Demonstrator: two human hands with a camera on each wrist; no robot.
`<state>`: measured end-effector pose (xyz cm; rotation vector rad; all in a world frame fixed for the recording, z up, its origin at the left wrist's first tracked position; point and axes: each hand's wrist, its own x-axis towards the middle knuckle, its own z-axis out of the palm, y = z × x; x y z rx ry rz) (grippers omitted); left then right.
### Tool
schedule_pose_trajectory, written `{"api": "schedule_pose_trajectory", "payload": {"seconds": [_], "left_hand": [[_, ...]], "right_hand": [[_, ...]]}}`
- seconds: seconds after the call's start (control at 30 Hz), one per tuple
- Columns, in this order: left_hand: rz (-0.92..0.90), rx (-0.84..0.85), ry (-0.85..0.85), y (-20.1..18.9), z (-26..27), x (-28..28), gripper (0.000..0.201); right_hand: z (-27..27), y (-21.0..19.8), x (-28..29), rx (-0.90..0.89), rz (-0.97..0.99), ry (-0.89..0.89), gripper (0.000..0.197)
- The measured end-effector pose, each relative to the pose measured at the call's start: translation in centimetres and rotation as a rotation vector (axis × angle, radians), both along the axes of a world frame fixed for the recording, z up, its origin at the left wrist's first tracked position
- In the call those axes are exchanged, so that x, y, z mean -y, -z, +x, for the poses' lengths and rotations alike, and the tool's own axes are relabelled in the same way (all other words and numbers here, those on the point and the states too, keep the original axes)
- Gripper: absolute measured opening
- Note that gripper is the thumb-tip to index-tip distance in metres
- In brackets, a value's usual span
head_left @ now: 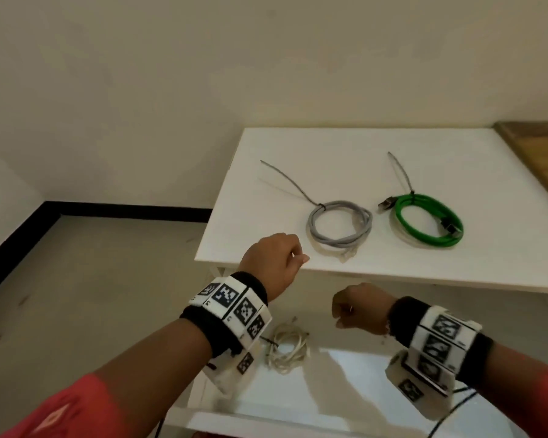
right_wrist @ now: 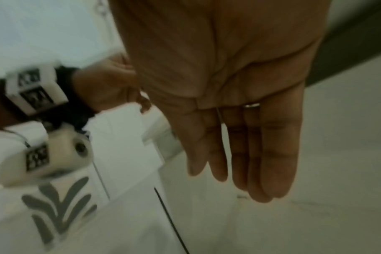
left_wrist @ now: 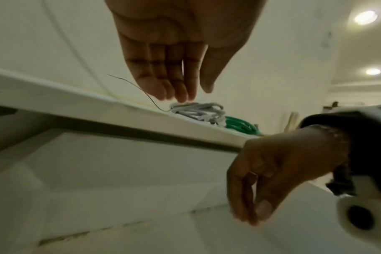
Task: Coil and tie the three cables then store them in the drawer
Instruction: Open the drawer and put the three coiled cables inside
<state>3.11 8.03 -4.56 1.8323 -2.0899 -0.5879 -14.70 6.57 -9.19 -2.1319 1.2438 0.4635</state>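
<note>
A grey cable (head_left: 311, 224) (left_wrist: 198, 110) and a green cable (head_left: 402, 222) (left_wrist: 239, 125) lie coiled and zip-tied on the white table (head_left: 329, 153). A white coiled cable (head_left: 298, 346) lies at the left of the open drawer (head_left: 345, 374) under the tabletop. My left hand (head_left: 279, 257) (left_wrist: 178, 82) hovers empty over the table's front left corner, fingers straight, just short of the grey cable. Over the drawer hangs my right hand (head_left: 358, 306) (right_wrist: 239, 146), relaxed and holding nothing.
A wooden surface (head_left: 544, 153) adjoins the table on the right. A wall with black skirting (head_left: 108, 208) and bare floor lie to the left. A thin dark cord (head_left: 450, 412) runs by the drawer's front right.
</note>
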Motion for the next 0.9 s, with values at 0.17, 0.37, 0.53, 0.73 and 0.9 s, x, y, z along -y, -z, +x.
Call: {"api": "schedule_pose_trajectory", "payload": {"seconds": [0.17,0.37,0.53,0.73,0.9], "left_hand": [[0.154,-0.187,-0.206,-1.4,-1.7,4.1,0.027],[0.258,-0.059,-0.28,-1.4,-3.5,8.1,0.043],[0.239,0.032,-0.304,-0.6,-4.2,9.1,0.036],[0.213,-0.005,-0.344,-0.5,-4.5,9.0,0.015],[0.227,-0.073,-0.267,-1.1,-4.6,7.3,0.01]], "right_hand": [[-5.5,-7.7,1.3,0.404,0.056,0.279,0.012],[-11.7,-9.4,7.8,0.571,-0.341,0.754,0.015],[-14.0,-6.7,12.1,0.257,-0.263,0.892,0.024],[-13.5,-5.9,12.4,0.177,-0.205,0.843,0.033],[-13.5,-6.6,10.5,0.13,-0.181,0.794,0.024]]}}
